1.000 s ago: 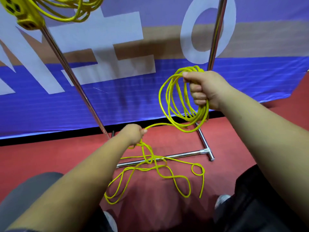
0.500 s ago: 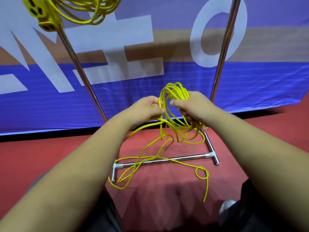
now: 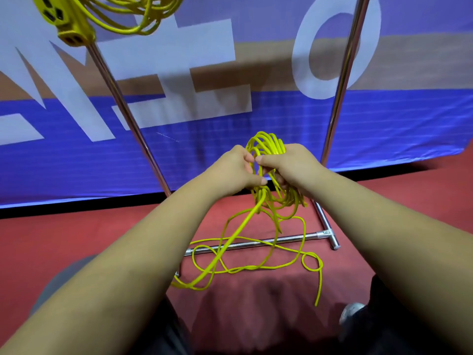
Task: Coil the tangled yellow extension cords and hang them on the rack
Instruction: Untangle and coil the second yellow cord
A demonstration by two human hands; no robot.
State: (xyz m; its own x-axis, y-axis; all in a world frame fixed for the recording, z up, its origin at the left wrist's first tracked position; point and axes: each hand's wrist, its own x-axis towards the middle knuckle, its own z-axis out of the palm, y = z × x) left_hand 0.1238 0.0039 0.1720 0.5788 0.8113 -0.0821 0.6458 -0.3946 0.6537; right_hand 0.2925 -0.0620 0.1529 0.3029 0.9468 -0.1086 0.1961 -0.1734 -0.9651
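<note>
Compared with one second ago, the left hand [image 3: 235, 172] is up from the floor and now meets the right hand [image 3: 289, 167] at the coil [image 3: 268, 144]. More of the yellow cord [image 3: 242, 225] is off the ground.

Nearest to the camera, both bare forearms reach forward over dark trousers. The grey toe of a shoe [image 3: 352, 312] shows at the near right. Between the knees, the loose part of the yellow cord lies on the red floor [image 3: 76, 239] in several untidy loops. One free end points toward the near right. Some loops cross over the low chrome bar of the rack [image 3: 281, 239], which lies on the floor from left to right.

Above this bar, one thick strand rises from the floor to the hands. The left hand pinches this strand between thumb and fingers, just beside the coil. The right hand has its fingers curled around the bundle of loops and grips it firmly; the coil hangs below the fist and also stands out above it.

Farther away, the left pole [image 3: 122, 98] and the right pole [image 3: 343, 73] of the rack go up in front of a blue banner [image 3: 384, 119] with large white letters. At the far top left, a second yellow cord [image 3: 133, 21] already hangs in loops on the rack, with its yellow socket block [image 3: 69, 24] beside the left pole.
</note>
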